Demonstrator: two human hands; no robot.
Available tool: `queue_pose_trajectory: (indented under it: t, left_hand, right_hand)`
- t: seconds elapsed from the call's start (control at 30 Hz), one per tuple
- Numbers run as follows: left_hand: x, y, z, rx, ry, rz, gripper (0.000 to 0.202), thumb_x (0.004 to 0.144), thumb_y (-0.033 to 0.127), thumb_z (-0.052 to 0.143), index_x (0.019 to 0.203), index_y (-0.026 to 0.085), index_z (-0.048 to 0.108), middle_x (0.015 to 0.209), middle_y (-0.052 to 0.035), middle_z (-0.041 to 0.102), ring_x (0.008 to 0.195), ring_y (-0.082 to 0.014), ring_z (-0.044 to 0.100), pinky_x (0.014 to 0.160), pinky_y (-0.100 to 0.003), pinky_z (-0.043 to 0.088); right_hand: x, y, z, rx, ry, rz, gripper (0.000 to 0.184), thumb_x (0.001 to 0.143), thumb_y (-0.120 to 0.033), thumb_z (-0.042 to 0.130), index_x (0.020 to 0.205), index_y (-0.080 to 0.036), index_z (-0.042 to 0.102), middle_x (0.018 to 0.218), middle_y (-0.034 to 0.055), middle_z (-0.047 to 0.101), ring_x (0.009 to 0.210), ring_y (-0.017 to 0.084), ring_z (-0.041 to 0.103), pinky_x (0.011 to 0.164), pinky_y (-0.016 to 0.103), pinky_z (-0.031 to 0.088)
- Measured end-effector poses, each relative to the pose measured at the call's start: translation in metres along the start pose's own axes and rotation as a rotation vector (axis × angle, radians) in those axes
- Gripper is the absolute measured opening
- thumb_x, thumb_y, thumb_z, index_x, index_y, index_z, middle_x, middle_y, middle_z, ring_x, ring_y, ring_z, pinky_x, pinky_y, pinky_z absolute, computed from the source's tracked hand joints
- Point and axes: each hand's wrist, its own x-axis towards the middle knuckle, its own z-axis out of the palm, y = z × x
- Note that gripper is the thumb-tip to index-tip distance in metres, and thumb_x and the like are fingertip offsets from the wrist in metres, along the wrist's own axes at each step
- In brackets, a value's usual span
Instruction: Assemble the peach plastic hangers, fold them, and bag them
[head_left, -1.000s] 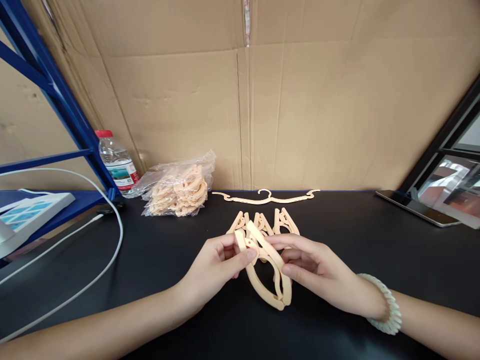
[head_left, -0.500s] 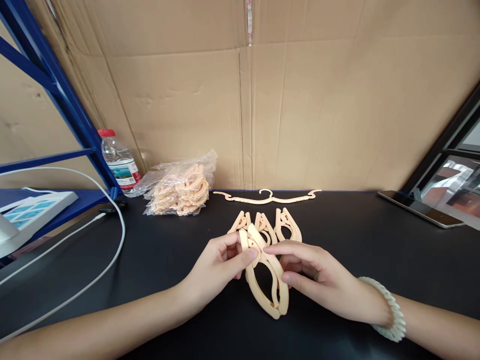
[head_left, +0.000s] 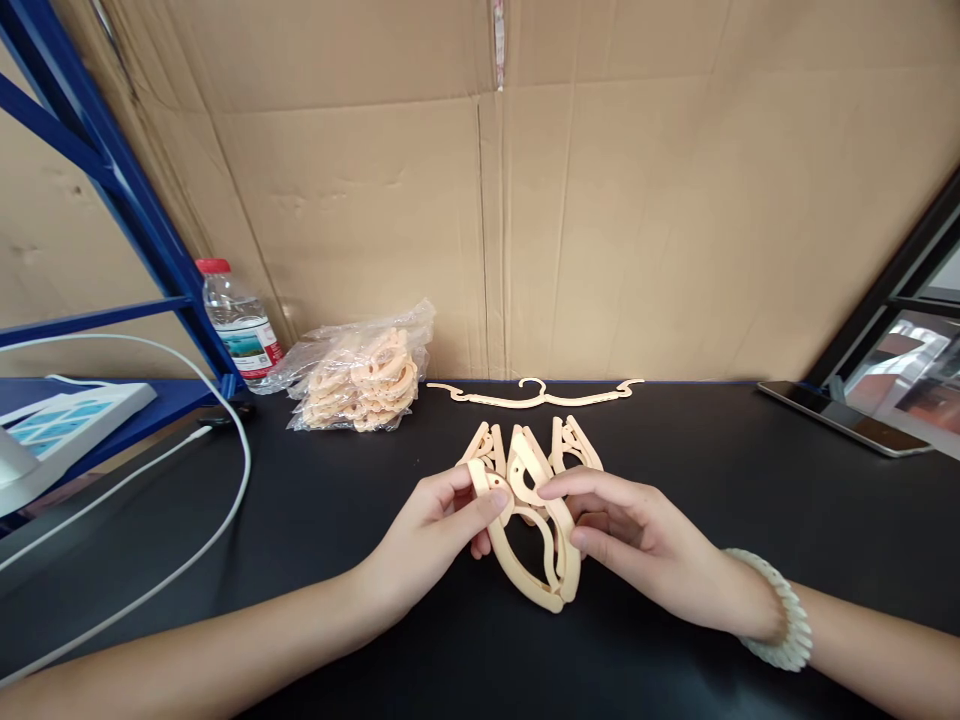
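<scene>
A beige folding clothes hanger (head_left: 568,555) is held up between my two hands above the black table, its two arms partly spread at the top. My left hand (head_left: 442,515) pinches the left arm between thumb and fingers. My right hand (head_left: 630,525) grips the right arm, index finger on top and thumb at its outer edge. Behind it lie folded hangers on the table, one folded hanger (head_left: 592,455) at the right and another folded hanger (head_left: 480,445) at the left; a third in the middle is mostly covered.
An unfolded hanger (head_left: 510,402) lies along the cardboard wall (head_left: 637,220). A clear bag of hangers (head_left: 360,385) and a water bottle (head_left: 240,330) stand back left. A white cable (head_left: 244,450) loops at left; a phone (head_left: 840,418) lies at right.
The tops of the held hanger's two arms have moved apart, the left arm going left and the right arm right. Its lower end has risen slightly.
</scene>
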Motion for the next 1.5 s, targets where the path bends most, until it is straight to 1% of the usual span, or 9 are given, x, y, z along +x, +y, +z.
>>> queue_pose_trajectory:
  t: [0.47, 0.63, 0.73, 0.9, 1.1, 1.2, 1.3, 1.37, 1.5]
  left_hand:
    - [0.000, -0.003, -0.002, 0.018, -0.091, 0.070, 0.028, 0.093, 0.039, 0.059, 0.089, 0.013, 0.064, 0.070, -0.0004, 0.057, 0.062, -0.0105, 0.051, 0.062, -0.024, 0.044]
    - [0.001, -0.001, -0.004, -0.140, -0.053, 0.050, 0.024, 0.090, 0.034, 0.064, 0.107, 0.017, 0.066, 0.077, -0.0001, 0.059, 0.069, -0.0115, 0.054, 0.070, -0.026, 0.045]
    - [0.000, 0.000, -0.005, -0.209, -0.031, 0.030, 0.037, 0.087, 0.029, 0.069, 0.122, 0.021, 0.063, 0.087, -0.0023, 0.064, 0.081, -0.0149, 0.060, 0.080, -0.029, 0.047]
    - [-0.002, -0.002, -0.008, -0.196, -0.107, 0.015, 0.048, 0.083, 0.027, 0.070, 0.130, 0.025, 0.060, 0.114, -0.0082, 0.065, 0.097, -0.0220, 0.063, 0.090, -0.037, 0.048]
    - [-0.007, -0.005, -0.011, 0.007, -0.160, 0.129, 0.042, 0.088, 0.023, 0.062, 0.130, 0.028, 0.057, 0.113, -0.0070, 0.063, 0.096, -0.0201, 0.063, 0.091, -0.036, 0.049]
    - [-0.008, -0.002, -0.010, 0.143, -0.171, 0.221, 0.037, 0.090, 0.019, 0.057, 0.126, 0.027, 0.057, 0.109, -0.0065, 0.064, 0.091, -0.0186, 0.064, 0.089, -0.035, 0.051]
    - [-0.008, 0.001, -0.009, 0.274, -0.137, 0.278, 0.033, 0.091, 0.017, 0.054, 0.123, 0.026, 0.057, 0.105, -0.0060, 0.065, 0.088, -0.0175, 0.065, 0.087, -0.034, 0.052]
    - [-0.008, 0.001, -0.009, 0.314, -0.116, 0.309, 0.033, 0.091, 0.017, 0.053, 0.122, 0.026, 0.057, 0.104, -0.0056, 0.066, 0.086, -0.0169, 0.065, 0.085, -0.033, 0.052]
    - [-0.006, -0.002, -0.011, 0.338, -0.089, 0.359, 0.030, 0.092, 0.018, 0.052, 0.120, 0.026, 0.057, 0.102, -0.0043, 0.066, 0.083, -0.0159, 0.065, 0.081, -0.030, 0.053]
  right_hand:
    - [-0.002, -0.001, -0.001, -0.043, -0.059, 0.044, 0.032, 0.096, -0.022, 0.052, 0.126, -0.026, 0.060, 0.108, 0.0039, 0.067, 0.082, 0.012, 0.063, 0.070, 0.024, 0.056]
    - [0.000, -0.002, -0.006, 0.067, -0.056, 0.101, 0.033, 0.095, -0.028, 0.055, 0.128, -0.026, 0.061, 0.121, 0.0067, 0.064, 0.101, 0.018, 0.064, 0.086, 0.034, 0.055]
    - [0.002, -0.001, -0.012, 0.093, -0.007, 0.116, 0.035, 0.093, -0.028, 0.060, 0.128, -0.026, 0.061, 0.111, 0.0055, 0.068, 0.098, 0.018, 0.064, 0.089, 0.036, 0.054]
    - [0.006, 0.002, -0.029, 0.180, 0.110, 0.177, 0.041, 0.088, -0.032, 0.067, 0.128, -0.022, 0.063, 0.089, 0.0028, 0.068, 0.079, 0.014, 0.062, 0.077, 0.031, 0.054]
    - [0.009, 0.006, -0.063, 0.192, 0.361, 0.349, 0.048, 0.083, -0.038, 0.071, 0.123, -0.015, 0.065, 0.081, 0.0046, 0.068, 0.077, 0.018, 0.063, 0.072, 0.032, 0.053]
    - [0.009, 0.012, -0.080, 0.086, 0.453, 0.389, 0.044, 0.081, -0.039, 0.070, 0.118, -0.015, 0.068, 0.102, 0.0099, 0.070, 0.095, 0.023, 0.064, 0.086, 0.038, 0.052]
    - [0.009, 0.017, -0.091, -0.185, 0.421, 0.413, 0.042, 0.082, -0.041, 0.067, 0.117, -0.018, 0.068, 0.126, 0.0100, 0.063, 0.116, 0.027, 0.057, 0.102, 0.040, 0.043]
    - [0.009, 0.018, -0.094, -0.378, 0.341, 0.436, 0.042, 0.083, -0.043, 0.063, 0.117, -0.019, 0.068, 0.122, 0.0092, 0.065, 0.113, 0.028, 0.058, 0.099, 0.041, 0.044]
    - [0.007, 0.015, -0.098, -0.653, 0.192, 0.422, 0.035, 0.086, -0.044, 0.053, 0.110, -0.022, 0.065, 0.085, 0.0028, 0.066, 0.079, 0.022, 0.061, 0.074, 0.037, 0.049]
